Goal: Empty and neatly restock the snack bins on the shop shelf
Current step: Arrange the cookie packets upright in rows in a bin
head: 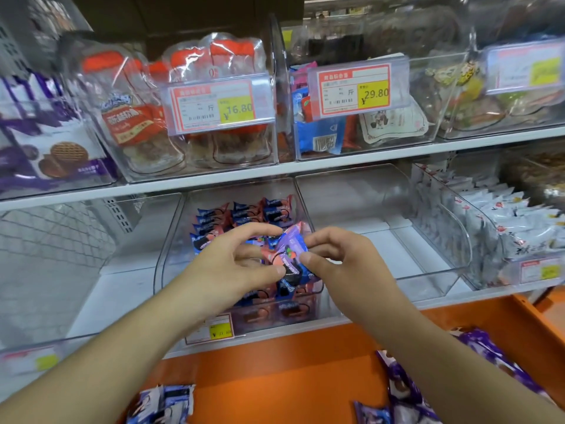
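Both hands are pinching the same small snack packet (pixel 287 250) right over the middle clear bin (pixel 171 240) on the lower shelf. Left hand (pixel 241 255) grips its left end with thumb and curled fingers, right hand (pixel 333 258) pinches the right end. Looks to me like it's being straightened before it goes down.

That bin is partly restocked: blue and pink packets (pixel 241 215) stand in fairly tidy rows at the back, more stacked near the front behind its price tag (pixel 214 330). The empty bin (pixel 428 258) just to the right has nothing in it, and the space to the left looks bare too. Further right, a bin of white packets (pixel 504 221) sits full.

Down on the orange surface (pixel 290 362) there are loose packets waiting: purple ones (pixel 489 356) on the right, a few blue-white ones (pixel 168 402) on the left. So I'd call it maybe halfway, plenty left to fill.
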